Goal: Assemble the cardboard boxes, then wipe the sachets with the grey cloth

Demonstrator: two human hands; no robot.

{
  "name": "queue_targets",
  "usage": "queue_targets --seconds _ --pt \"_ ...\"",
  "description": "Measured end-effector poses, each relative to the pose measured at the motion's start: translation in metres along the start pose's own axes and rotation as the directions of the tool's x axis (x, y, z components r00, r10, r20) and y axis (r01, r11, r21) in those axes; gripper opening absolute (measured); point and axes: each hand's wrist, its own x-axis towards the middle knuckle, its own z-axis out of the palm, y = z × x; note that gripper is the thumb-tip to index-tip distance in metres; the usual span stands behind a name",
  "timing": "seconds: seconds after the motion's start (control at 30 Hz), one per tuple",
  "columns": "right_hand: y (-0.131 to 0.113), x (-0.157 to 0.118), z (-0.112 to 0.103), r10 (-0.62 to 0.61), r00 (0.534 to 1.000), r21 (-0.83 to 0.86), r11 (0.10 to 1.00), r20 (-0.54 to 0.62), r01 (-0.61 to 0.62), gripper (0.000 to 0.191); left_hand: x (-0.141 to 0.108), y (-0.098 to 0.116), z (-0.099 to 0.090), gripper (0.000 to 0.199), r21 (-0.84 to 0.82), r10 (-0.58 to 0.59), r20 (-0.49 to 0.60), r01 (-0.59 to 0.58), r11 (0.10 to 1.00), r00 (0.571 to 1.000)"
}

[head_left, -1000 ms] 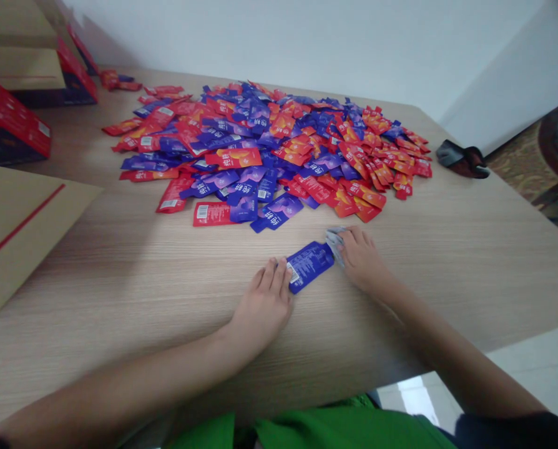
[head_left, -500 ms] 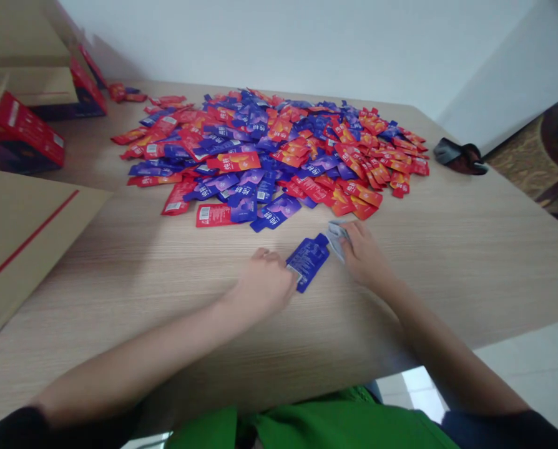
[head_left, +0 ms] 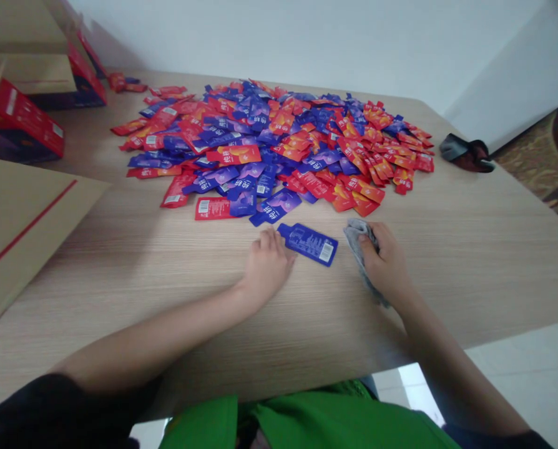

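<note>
A blue sachet (head_left: 309,243) with white print and a barcode lies close to the table surface between my hands. Its narrow neck end points left, where my left hand (head_left: 268,267) has its fingers closed at that end; the fingertips are partly hidden. My right hand (head_left: 387,265) grips a folded grey cloth (head_left: 359,236), just right of the sachet and apart from it. Beyond both hands spreads a heap of red and blue sachets (head_left: 279,134), with a blue one (head_left: 276,206) lying at its near edge.
Open cardboard boxes (head_left: 29,128) with red and blue sides stand at the left. A brown flap (head_left: 30,231) reaches over the table (head_left: 176,274). Near the right edge lies a dark, shiny object (head_left: 467,154). A white wall (head_left: 307,43) rises behind the heap.
The blue sachet has turned, so its neck now points left and its barcode end right. The right hand with the cloth has drawn away to the right.
</note>
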Motion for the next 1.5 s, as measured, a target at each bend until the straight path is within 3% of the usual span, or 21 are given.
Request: queue_targets --seconds 0.07,0.17,0.27,0.43,0.53,0.63,0.73,0.83,0.93,1.03,1.1,1.2,1.3,1.43,1.5 --pt "-0.003 0.001 0.005 -0.015 1.0 0.005 1.0 0.025 0.015 0.017 -0.01 0.0 -0.009 0.053 0.012 -0.043 0.014 0.043 0.999 0.999" --pt "-0.009 0.006 0.015 -0.046 0.997 0.004 0.999 0.058 0.046 0.02 -0.009 -0.005 -0.013 0.05 -0.036 0.091 -0.076 -0.094 0.995 0.993" --pt "-0.021 0.018 0.024 -0.089 0.995 -0.032 0.995 0.055 0.091 0.026 -0.001 -0.01 0.001 0.056 -0.086 0.229 -0.104 -0.238 0.967 0.968" --pt "-0.045 0.039 0.042 -0.203 0.975 -0.161 0.963 0.086 0.214 0.033 -0.008 -0.011 0.031 0.054 -0.152 0.247 -0.058 -0.253 0.956 0.967" --pt "-0.047 0.038 0.061 -0.283 0.932 -0.267 0.902 0.228 0.339 0.033 -0.019 -0.014 0.033 0.054 -0.175 0.272 -0.058 -0.278 0.945 0.961" --pt "-0.035 0.035 0.073 -0.261 0.893 -0.374 0.838 0.366 0.398 0.032 -0.021 -0.016 0.03 0.054 -0.184 0.272 -0.065 -0.28 0.942 0.96" --pt "-0.012 0.042 0.071 -0.165 0.935 -0.469 0.829 0.314 0.304 0.033 -0.017 -0.018 0.028 0.054 -0.185 0.262 -0.059 -0.268 0.945 0.963" --pt "0.004 0.052 0.059 -0.065 0.983 -0.488 0.861 0.171 0.142 0.033 -0.012 -0.018 0.028 0.055 -0.193 0.258 -0.048 -0.263 0.945 0.965" --pt "0.003 0.053 0.053 -0.082 0.994 -0.406 0.908 0.068 0.103 0.035 -0.011 -0.019 0.026 0.055 -0.204 0.264 -0.045 -0.268 0.942 0.963" --pt "-0.007 0.048 0.057 -0.217 0.956 -0.327 0.904 0.198 0.274 0.035 -0.009 -0.021 0.019 0.054 -0.216 0.273 -0.062 -0.28 0.936 0.96" --pt "-0.008 0.046 0.06 -0.236 0.926 -0.331 0.884 0.295 0.331 0.035 -0.003 -0.023 0.015 0.049 -0.228 0.272 -0.088 -0.286 0.931 0.958" --pt "0.009 0.052 0.057 -0.124 0.965 -0.343 0.918 0.232 0.201 0.033 0.01 -0.028 0.012 0.035 -0.253 0.231 -0.13 -0.258 0.932 0.964" --pt "0.033 0.061 0.045 -0.02 0.984 -0.173 0.984 0.179 0.051 0.033 0.027 -0.034 0.018 0.029 -0.336 0.122 -0.161 -0.17 0.926 0.979" --pt "0.042 0.063 0.036 -0.075 0.953 -0.037 0.995 0.295 0.089 0.061 0.044 -0.042 0.028 0.048 -0.43 0.034 -0.152 -0.097 0.898 0.988" --pt "0.035 0.06 0.035 -0.099 0.932 -0.054 0.991 0.349 0.125 0.063 0.047 -0.044 0.03 0.047 -0.442 0.041 -0.112 -0.087 0.893 0.993"
